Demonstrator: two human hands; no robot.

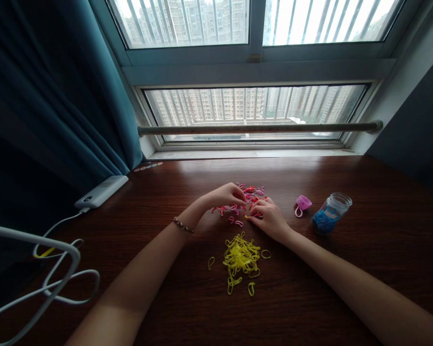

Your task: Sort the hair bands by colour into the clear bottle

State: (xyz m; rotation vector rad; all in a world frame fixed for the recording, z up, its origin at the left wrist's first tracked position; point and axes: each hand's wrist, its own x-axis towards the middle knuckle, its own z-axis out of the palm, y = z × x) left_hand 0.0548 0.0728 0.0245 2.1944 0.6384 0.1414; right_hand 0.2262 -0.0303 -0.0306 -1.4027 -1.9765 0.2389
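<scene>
A pile of red and pink rubber bands (234,209) lies on the table in front of me. My left hand (229,195) is over it, fingers bent down and pressed together; what they hold, if anything, is hidden. My right hand (270,218) rests at the pile's right side with its fingers closed. A small piece of a yellow rubber band (246,217) shows at its thumb tip. Closer to me is a heap of yellow rubber bands (241,255), with a few loose ones around it. Neither hand touches that heap.
At the right stands a clear jar (341,202) with blue rubber bands inside, beside a pink cap (303,202) with a loop. A white power strip (101,191) and looping white cable (72,259) lie at the left, by the blue curtain (104,120). Behind the table is a window.
</scene>
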